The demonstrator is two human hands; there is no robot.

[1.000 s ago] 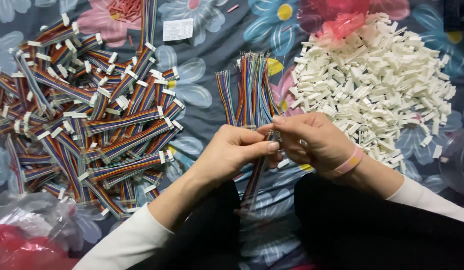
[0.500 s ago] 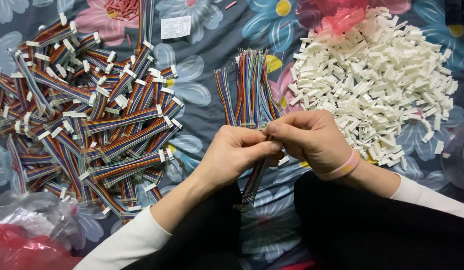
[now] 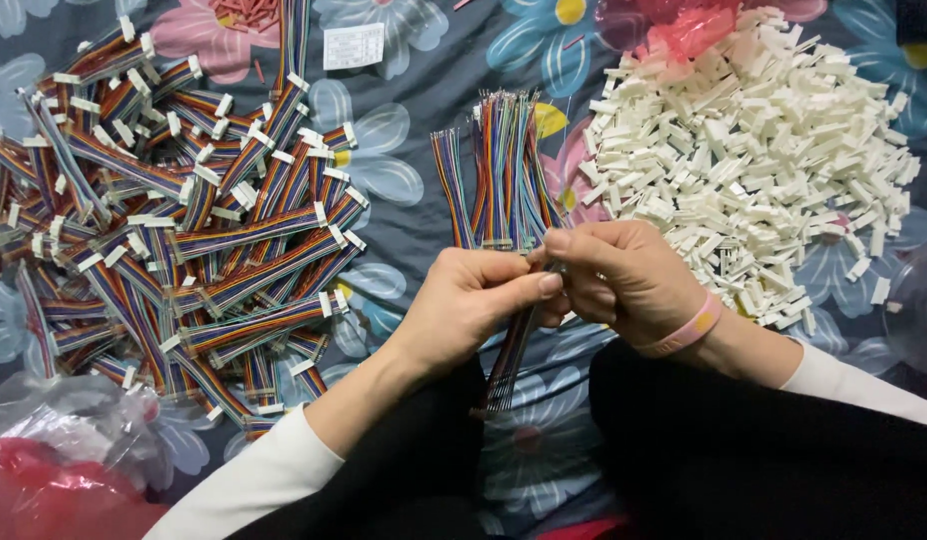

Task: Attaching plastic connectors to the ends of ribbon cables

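Note:
My left hand (image 3: 474,300) and my right hand (image 3: 624,275) meet at the middle of the cloth, fingertips pinched together on a rainbow ribbon cable (image 3: 509,360) that hangs down between my knees. A small connector seems to sit between the fingertips, mostly hidden. Just beyond the hands lies a bundle of loose rainbow cables (image 3: 499,170) without white ends. A pink band circles my right wrist.
A large heap of finished rainbow cables with white connectors (image 3: 184,230) fills the left. A pile of white plastic connector housings (image 3: 774,150) lies at the right. Clear and red plastic bags (image 3: 64,450) sit bottom left, a white paper label (image 3: 354,45) at the top.
Both hands stay together on the cable; the fingers have shifted slightly, with the right hand closing over the cable end.

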